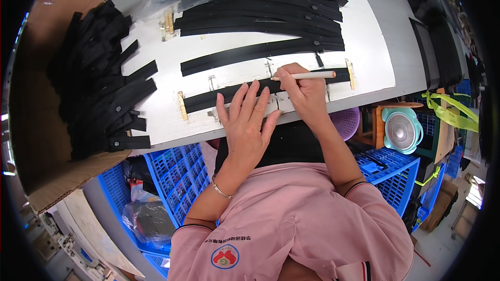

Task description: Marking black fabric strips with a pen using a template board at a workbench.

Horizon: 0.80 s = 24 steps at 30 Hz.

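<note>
The left hand (244, 119) lies spread flat on the black strap (219, 96), which runs left-right mid-frame; the right hand (304, 91) pinches a white pencil (304, 75) over its right end.

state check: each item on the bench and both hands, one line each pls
left hand: open, flat, pressing on the strap
right hand: closed around the pen
pen: held level, tip at the strap
black strap: flat on the white board, between brass stops
white board: lying flat on the table
strap stack: piled at the board's far edge
cardboard box: open, holding black straps
</note>
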Motion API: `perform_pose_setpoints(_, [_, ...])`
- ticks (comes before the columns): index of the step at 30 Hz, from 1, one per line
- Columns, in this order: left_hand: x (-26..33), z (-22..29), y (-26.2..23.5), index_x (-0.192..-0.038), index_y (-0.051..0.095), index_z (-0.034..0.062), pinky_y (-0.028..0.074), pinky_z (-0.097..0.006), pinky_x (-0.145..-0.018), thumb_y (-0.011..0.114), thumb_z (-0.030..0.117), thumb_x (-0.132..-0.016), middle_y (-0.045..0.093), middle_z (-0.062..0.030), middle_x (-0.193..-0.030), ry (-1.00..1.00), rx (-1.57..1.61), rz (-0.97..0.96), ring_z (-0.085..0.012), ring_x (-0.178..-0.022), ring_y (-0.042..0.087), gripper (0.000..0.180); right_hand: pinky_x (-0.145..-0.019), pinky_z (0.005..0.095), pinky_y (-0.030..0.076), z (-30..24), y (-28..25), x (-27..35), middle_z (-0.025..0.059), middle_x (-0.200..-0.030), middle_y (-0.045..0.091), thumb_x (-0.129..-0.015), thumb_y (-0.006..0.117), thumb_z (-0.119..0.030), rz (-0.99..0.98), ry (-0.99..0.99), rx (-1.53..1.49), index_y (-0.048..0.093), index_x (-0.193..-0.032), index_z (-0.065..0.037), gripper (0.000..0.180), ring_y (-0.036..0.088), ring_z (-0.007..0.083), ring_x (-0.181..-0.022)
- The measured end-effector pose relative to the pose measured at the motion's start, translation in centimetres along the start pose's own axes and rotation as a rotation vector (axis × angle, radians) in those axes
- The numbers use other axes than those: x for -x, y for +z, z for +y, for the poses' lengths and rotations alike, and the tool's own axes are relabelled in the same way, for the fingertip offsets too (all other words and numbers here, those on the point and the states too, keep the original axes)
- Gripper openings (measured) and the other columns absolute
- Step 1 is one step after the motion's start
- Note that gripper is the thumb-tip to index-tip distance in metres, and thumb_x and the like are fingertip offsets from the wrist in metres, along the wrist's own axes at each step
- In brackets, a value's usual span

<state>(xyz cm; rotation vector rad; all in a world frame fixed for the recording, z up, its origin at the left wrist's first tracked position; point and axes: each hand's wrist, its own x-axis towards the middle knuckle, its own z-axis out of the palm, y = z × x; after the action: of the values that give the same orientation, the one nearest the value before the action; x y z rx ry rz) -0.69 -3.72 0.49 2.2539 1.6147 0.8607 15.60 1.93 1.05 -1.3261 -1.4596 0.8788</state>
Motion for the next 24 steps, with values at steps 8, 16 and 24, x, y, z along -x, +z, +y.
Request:
perform_pose_setpoints(8, [0.0, 0.1, 0.0, -0.131, 0.069, 0.0075, 0.017, -0.059, -0.121, 0.076, 0.026, -0.090, 0.061, -0.0099, -0.142, -0.006, -0.026, -0.014, -0.0277, -0.135, 0.051, 0.045, -0.054, 0.0281, 0.045, 0.4, -0.3, 0.3, 0.0070, -0.068, 0.068, -0.098, 0.065, -0.013, 0.010, -0.043, -0.028, 0.071, -0.088, 0.002, 0.019, 0.062, 0.0122, -0.057])
perform_pose_setpoints(16, [-0.2, 0.1, 0.2, -0.130, 0.070, 0.0078, 0.017, -0.058, -0.121, 0.076, 0.025, -0.090, 0.062, -0.0098, -0.141, 0.003, -0.027, -0.008, -0.0278, -0.135, 0.052, 0.044, -0.055, 0.0265, 0.044, 0.8, -1.0, 0.2, 0.0071, -0.070, 0.067, -0.097, 0.063, -0.007, -0.110, -0.103, 0.082, 0.069, -0.083, 0.006, 0.021, 0.058, 0.0096, -0.060])
perform_pose_setpoints(24, [0.0, -0.1, 0.3, -0.131, 0.069, 0.0084, 0.017, -0.056, -0.121, 0.076, 0.023, -0.091, 0.060, -0.0096, -0.143, 0.006, -0.050, -0.008, -0.0287, -0.136, 0.051, 0.043, -0.060, 0.0259, 0.046, -0.6, -3.3, 1.0, 0.0077, -0.080, 0.069, -0.095, 0.059, -0.004, -0.065, -0.032, -0.229, 0.068, -0.081, 0.005, 0.019, 0.059, 0.0105, -0.067])
